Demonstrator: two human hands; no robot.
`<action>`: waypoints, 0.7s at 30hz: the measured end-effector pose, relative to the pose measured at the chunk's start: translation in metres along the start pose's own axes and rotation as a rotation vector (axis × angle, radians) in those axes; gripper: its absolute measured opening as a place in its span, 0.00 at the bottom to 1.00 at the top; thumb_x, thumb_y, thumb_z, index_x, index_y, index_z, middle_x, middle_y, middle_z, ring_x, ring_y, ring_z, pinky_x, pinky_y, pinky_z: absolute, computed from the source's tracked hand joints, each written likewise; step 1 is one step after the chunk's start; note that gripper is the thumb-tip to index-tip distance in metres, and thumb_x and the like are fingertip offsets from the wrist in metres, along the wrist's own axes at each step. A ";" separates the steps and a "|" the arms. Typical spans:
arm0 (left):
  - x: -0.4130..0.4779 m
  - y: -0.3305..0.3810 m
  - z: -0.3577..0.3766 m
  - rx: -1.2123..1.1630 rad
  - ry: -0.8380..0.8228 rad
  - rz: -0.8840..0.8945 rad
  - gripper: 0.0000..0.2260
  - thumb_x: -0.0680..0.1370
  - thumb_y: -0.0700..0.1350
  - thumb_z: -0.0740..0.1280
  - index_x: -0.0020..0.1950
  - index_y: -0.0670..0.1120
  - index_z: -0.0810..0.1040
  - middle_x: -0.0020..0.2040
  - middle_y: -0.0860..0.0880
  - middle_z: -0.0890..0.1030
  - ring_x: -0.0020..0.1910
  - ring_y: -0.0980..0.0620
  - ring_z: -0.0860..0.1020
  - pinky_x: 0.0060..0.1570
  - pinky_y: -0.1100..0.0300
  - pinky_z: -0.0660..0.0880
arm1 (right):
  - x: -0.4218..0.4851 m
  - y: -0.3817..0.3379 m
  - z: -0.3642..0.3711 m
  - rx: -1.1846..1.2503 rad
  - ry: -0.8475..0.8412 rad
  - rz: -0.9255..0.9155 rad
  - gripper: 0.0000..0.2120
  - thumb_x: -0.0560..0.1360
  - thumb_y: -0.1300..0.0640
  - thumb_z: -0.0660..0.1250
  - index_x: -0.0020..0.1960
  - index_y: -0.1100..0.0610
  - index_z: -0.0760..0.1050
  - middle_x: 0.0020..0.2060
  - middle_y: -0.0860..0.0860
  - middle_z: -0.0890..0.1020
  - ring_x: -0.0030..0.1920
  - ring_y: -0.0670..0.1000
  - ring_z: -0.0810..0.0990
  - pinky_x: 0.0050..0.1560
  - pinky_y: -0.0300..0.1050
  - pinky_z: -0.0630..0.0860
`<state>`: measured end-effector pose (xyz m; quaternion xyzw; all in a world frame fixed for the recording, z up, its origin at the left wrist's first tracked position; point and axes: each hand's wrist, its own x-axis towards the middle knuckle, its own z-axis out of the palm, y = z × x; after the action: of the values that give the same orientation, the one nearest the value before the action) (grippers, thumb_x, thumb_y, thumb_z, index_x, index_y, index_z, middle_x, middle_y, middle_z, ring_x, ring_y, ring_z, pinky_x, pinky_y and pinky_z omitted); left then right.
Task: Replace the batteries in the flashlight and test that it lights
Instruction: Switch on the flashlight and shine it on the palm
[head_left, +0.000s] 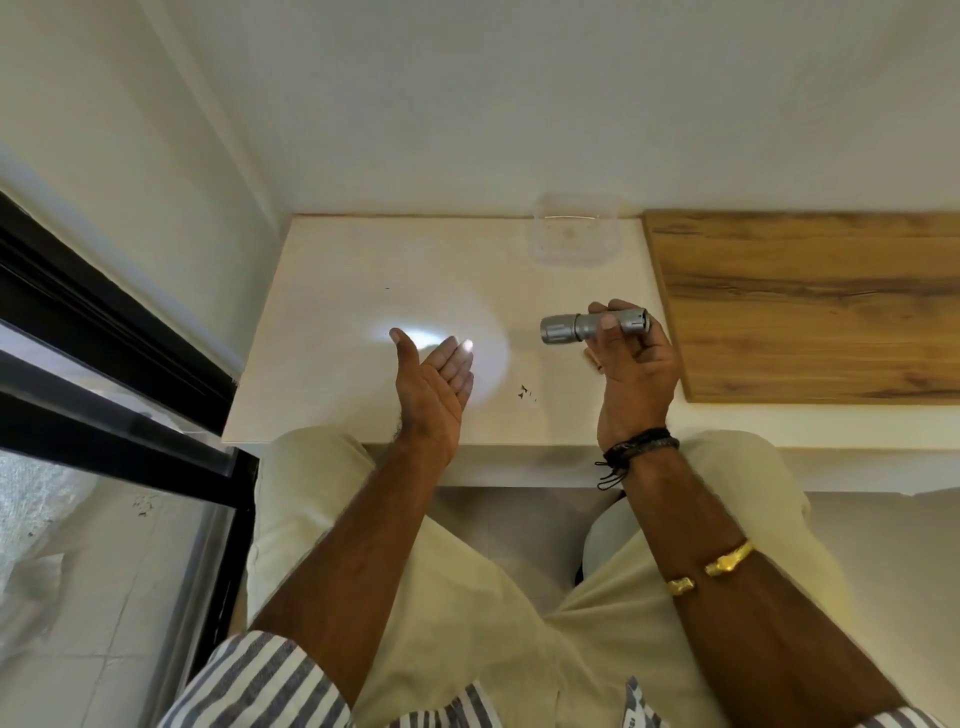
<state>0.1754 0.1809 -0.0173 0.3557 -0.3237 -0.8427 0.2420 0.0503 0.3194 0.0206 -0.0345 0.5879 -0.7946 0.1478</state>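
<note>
Silver metal cylindrical flashlight (592, 327), lit, held above pale white tabletop (337, 260).
Gripped round the barrel by curled fingers of right hand (634, 374), head aimed left; left hand (434, 384) spread, palm up, holding nothing, beam's bright patch across fingertips and tabletop.

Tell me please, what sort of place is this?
Probably a room in a home, not a workshop: a plain white table against a painted wall, a black-framed glass door beside it, and a wood-grain board on it.
</note>
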 end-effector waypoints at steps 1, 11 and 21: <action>0.000 0.001 0.000 -0.019 -0.003 -0.008 0.44 0.76 0.73 0.46 0.76 0.40 0.65 0.74 0.41 0.70 0.74 0.45 0.68 0.76 0.49 0.59 | 0.001 0.000 -0.001 0.060 -0.003 0.047 0.14 0.79 0.63 0.69 0.63 0.65 0.76 0.58 0.61 0.82 0.61 0.60 0.82 0.69 0.66 0.73; -0.006 0.001 0.005 -0.024 -0.098 -0.074 0.47 0.74 0.75 0.47 0.78 0.39 0.60 0.77 0.40 0.65 0.78 0.45 0.61 0.78 0.49 0.53 | 0.008 -0.002 -0.007 0.647 -0.115 0.357 0.10 0.84 0.50 0.58 0.57 0.55 0.74 0.45 0.56 0.79 0.47 0.56 0.80 0.67 0.59 0.72; -0.005 -0.002 0.005 -0.001 -0.116 -0.094 0.47 0.75 0.75 0.46 0.78 0.39 0.60 0.77 0.40 0.65 0.78 0.45 0.60 0.78 0.48 0.53 | 0.008 -0.004 -0.018 0.849 -0.168 0.453 0.13 0.68 0.48 0.59 0.41 0.58 0.73 0.34 0.53 0.73 0.37 0.55 0.74 0.52 0.51 0.71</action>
<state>0.1743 0.1874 -0.0131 0.3210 -0.3195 -0.8725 0.1833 0.0376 0.3345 0.0185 0.0937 0.1905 -0.9065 0.3649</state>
